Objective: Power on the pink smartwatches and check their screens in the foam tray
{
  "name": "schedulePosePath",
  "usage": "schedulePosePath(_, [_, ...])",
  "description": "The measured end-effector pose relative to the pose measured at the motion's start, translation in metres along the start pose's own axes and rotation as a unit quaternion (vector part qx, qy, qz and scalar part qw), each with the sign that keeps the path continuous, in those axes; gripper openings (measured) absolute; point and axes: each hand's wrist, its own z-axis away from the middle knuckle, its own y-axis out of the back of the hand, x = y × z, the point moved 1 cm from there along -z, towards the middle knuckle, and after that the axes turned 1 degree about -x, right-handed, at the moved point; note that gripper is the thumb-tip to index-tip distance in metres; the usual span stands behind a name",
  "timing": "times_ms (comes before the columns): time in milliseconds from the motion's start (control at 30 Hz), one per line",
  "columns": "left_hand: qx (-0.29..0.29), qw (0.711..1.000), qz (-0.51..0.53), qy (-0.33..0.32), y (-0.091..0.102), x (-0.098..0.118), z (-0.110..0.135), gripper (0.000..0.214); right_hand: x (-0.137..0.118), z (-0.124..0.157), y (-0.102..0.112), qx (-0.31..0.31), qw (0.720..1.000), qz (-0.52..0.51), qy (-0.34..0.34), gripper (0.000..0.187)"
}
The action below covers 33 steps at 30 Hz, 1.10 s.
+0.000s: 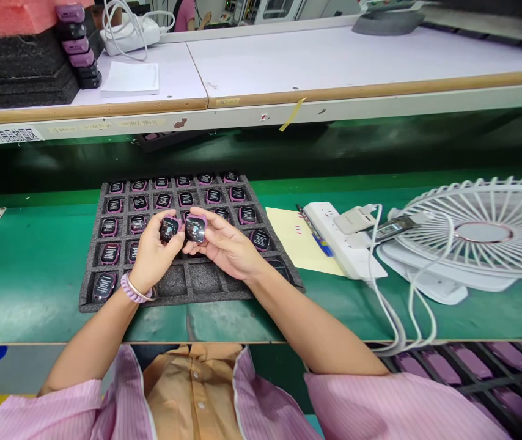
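Note:
My left hand (156, 249) is closed around a smartwatch (169, 229) with a purple case and a lit dark screen. Beside it, my right hand (227, 243) grips a second purple smartwatch (195, 228) by its edges, its screen also lit. The two watches are held side by side, faces up, above a dark grey foam tray (87, 287). Several like watches lie in the tray's compartments, white text on their screens, such as the watch (104, 285) at the near left corner. Some front compartments show bare foam; my hands and forearms cover others.
Right of the tray are yellow paper (283, 229), a blue pen (321, 243), a white power strip (334, 235) with cables, and a white fan (483, 232). A raised shelf (261, 64) spans the back. More purple pieces (472, 362) sit in a rack at lower right.

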Motion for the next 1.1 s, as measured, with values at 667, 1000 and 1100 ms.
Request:
schedulePosePath(667, [-0.041, 0.978, 0.173, 0.109, -0.002, 0.010, -0.002, 0.048, 0.001, -0.004, 0.005, 0.071, 0.996, 0.050, 0.026, 0.046])
schedulePosePath(1000, [-0.049, 0.981, 0.157, 0.106, -0.003, 0.008, -0.001, 0.042, 0.006, -0.005, 0.006, 0.071, 0.991, 0.102, 0.053, 0.042])
schedulePosePath(1100, [-0.048, 0.980, 0.161, 0.107, -0.004, 0.009, -0.001, 0.043, 0.006, -0.005, 0.006, 0.069, 0.991, 0.100, 0.056, 0.040])
